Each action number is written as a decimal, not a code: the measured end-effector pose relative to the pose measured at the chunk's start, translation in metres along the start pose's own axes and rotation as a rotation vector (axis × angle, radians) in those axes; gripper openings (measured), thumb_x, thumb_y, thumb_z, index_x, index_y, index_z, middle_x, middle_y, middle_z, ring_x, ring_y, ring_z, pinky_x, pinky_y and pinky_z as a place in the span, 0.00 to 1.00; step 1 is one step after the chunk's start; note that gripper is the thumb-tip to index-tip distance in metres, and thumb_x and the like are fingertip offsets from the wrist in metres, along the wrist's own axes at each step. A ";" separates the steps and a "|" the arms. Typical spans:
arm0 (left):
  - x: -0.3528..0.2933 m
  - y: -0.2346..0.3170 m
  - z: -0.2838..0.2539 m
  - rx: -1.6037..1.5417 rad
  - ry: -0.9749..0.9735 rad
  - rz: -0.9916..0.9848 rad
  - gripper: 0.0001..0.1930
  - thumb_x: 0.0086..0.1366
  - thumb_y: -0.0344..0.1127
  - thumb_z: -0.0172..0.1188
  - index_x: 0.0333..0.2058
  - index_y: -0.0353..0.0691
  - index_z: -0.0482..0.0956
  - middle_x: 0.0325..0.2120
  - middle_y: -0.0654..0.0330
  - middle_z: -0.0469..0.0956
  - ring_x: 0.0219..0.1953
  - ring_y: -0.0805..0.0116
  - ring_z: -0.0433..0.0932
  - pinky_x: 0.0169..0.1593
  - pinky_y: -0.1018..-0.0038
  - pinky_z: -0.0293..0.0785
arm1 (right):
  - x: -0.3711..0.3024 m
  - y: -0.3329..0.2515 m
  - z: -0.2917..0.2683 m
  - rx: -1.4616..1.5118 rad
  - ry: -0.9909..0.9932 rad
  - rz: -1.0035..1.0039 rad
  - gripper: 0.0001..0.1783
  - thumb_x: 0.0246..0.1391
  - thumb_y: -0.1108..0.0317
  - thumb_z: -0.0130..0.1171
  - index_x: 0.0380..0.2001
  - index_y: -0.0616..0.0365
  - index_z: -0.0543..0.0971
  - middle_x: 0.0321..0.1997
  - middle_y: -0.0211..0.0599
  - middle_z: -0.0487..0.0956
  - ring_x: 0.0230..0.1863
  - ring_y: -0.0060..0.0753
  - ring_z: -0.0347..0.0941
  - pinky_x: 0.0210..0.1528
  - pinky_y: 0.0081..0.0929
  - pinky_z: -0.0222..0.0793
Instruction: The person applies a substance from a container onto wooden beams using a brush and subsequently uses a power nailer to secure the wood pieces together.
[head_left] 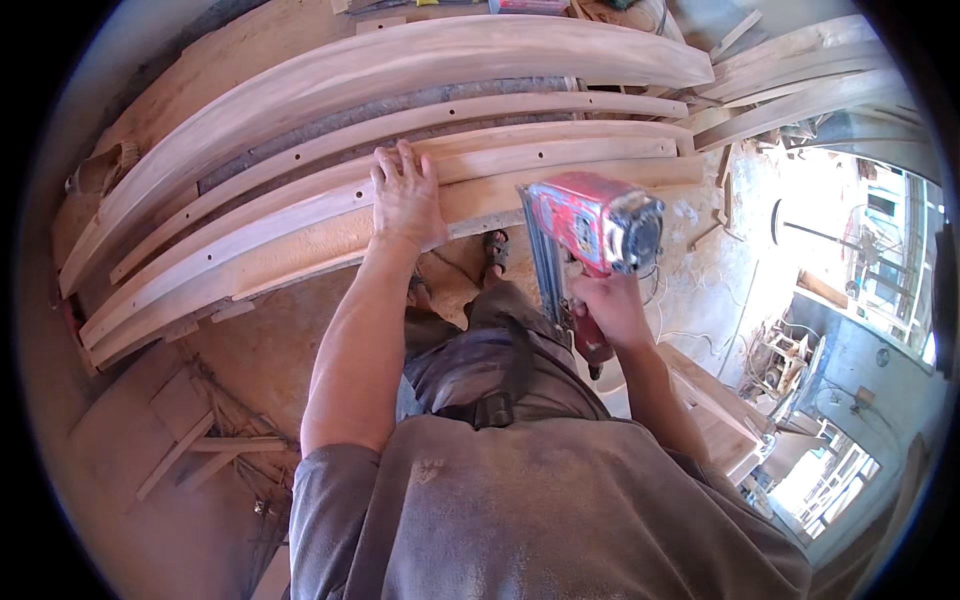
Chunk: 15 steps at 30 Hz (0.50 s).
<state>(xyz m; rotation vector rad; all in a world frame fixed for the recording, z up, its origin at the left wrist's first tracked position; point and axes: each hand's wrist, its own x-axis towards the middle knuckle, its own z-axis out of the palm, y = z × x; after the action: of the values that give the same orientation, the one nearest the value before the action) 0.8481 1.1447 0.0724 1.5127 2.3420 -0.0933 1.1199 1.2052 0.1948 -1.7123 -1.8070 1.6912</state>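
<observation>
The left hand (410, 205) lies palm down at upper centre, fingers slightly spread and gripping nothing, pressed across a pale strip (330, 207) dotted with dark holes. The right hand (610, 305), right of centre, is closed around the handle of a red nail gun (585, 215), whose grey magazine (546, 265) runs down along the left side. The gun's left end overlaps the lowest board (320, 236) in view; whether they touch I cannot tell. Above the held strip, a second holed strip (400, 124) curves across the frame, and beyond it a wide board (400, 55) arches along the top. More planks (800, 70) lie at upper right. A sandalled foot (496, 250) shows at centre on the dusty floor (270, 340). Wood pieces (238, 443) lie at lower left; a bright window (885, 240) stands at the right edge.
</observation>
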 end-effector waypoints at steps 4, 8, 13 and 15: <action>-0.003 -0.001 -0.005 0.018 -0.044 -0.008 0.43 0.53 0.39 0.66 0.67 0.33 0.61 0.72 0.36 0.52 0.72 0.25 0.50 0.73 0.40 0.50 | 0.026 -0.014 0.012 0.027 -0.060 -0.033 0.05 0.47 0.78 0.56 0.19 0.64 0.75 0.15 0.31 0.74 0.16 0.20 0.71 0.20 0.26 0.64; 0.003 0.000 -0.008 0.054 -0.083 -0.005 0.45 0.54 0.42 0.66 0.69 0.34 0.60 0.73 0.36 0.51 0.72 0.23 0.49 0.73 0.37 0.46 | 0.040 -0.027 0.017 -0.088 -0.064 0.028 0.05 0.47 0.78 0.57 0.20 0.64 0.75 0.15 0.31 0.74 0.16 0.20 0.70 0.19 0.26 0.63; 0.004 -0.003 -0.009 0.047 -0.098 0.004 0.46 0.54 0.45 0.67 0.70 0.35 0.61 0.73 0.37 0.51 0.72 0.22 0.47 0.73 0.35 0.42 | 0.037 -0.046 0.017 -0.180 -0.095 0.142 0.10 0.52 0.72 0.59 0.18 0.62 0.76 0.16 0.31 0.75 0.19 0.21 0.70 0.24 0.25 0.64; 0.003 -0.004 -0.011 0.005 -0.105 0.019 0.46 0.54 0.46 0.68 0.70 0.35 0.61 0.73 0.37 0.51 0.73 0.22 0.47 0.73 0.35 0.42 | 0.038 -0.051 0.012 -0.231 -0.112 0.170 0.11 0.53 0.72 0.59 0.18 0.62 0.76 0.16 0.30 0.74 0.20 0.22 0.71 0.25 0.26 0.65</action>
<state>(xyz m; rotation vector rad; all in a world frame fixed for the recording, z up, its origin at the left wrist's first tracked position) 0.8405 1.1486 0.0814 1.4947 2.2465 -0.1707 1.0667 1.2407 0.2072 -1.9492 -2.0292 1.7313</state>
